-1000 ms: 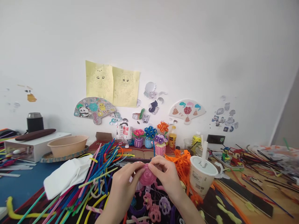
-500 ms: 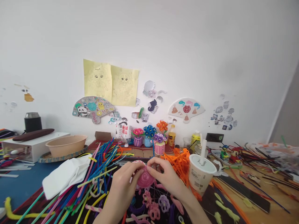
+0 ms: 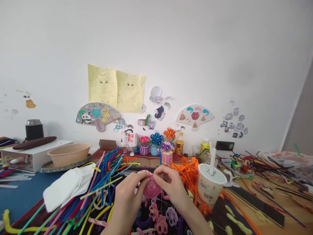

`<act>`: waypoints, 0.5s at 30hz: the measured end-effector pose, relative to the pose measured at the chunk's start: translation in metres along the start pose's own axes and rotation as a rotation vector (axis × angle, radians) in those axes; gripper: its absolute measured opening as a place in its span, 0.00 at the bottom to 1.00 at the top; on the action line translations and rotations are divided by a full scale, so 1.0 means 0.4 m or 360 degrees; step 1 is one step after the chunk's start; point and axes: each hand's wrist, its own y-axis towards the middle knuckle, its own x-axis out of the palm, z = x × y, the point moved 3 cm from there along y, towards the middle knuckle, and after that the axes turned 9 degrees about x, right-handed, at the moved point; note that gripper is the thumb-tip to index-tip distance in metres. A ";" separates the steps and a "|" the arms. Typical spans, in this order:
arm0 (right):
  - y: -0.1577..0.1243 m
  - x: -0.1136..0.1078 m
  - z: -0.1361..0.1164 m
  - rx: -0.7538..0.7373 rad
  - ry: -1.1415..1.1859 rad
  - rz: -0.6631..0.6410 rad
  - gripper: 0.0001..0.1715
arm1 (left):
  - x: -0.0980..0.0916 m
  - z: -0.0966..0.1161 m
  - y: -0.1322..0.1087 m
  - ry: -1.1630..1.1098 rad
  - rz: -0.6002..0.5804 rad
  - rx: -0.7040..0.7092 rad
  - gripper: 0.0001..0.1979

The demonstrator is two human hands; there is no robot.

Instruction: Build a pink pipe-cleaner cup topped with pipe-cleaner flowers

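Observation:
Between my two hands is a pink coiled pipe-cleaner pot (image 3: 153, 188), its spiral base facing me and a pink-and-white striped rim showing at its top left. My left hand (image 3: 130, 192) pinches the upper left edge with thumb and fingers. On the upper right edge, the thumb and fingertips of my right hand (image 3: 168, 182) press together. Below lie pipe-cleaner flowers, a pink one (image 3: 160, 224) and a lilac one (image 3: 171, 216), on the dark mat. Behind the hands stands a finished pink pot with purple flowers (image 3: 167, 151).
A lidded cup with a straw (image 3: 210, 184) stands close to my right forearm, beside orange pipe cleaners (image 3: 187, 169). Many coloured pipe cleaners (image 3: 97, 182) and white tissues (image 3: 68, 187) lie to the left. A peach bowl (image 3: 69, 154) sits farther left, and a dark phone-like slab (image 3: 258, 202) lies right.
Both hands keep their pinch on the pink coiled pot. My left hand has shifted slightly, and more of the striped rim shows. The view has moved a little.

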 end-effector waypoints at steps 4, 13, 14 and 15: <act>0.005 0.000 0.010 0.0023 -0.0012 -0.0013 0.13 | -0.005 0.003 0.005 -0.0001 0.0014 0.0028 0.07; -0.004 -0.012 -0.016 0.0027 -0.0120 -0.0106 0.10 | -0.005 0.005 0.009 0.0022 -0.0084 0.0107 0.07; -0.006 -0.012 -0.019 0.0016 -0.0123 -0.0108 0.10 | -0.006 0.007 0.009 0.0031 -0.0082 0.0111 0.07; -0.007 -0.011 -0.021 0.0001 -0.0118 -0.0102 0.10 | -0.007 0.009 0.010 0.0037 -0.0068 0.0112 0.07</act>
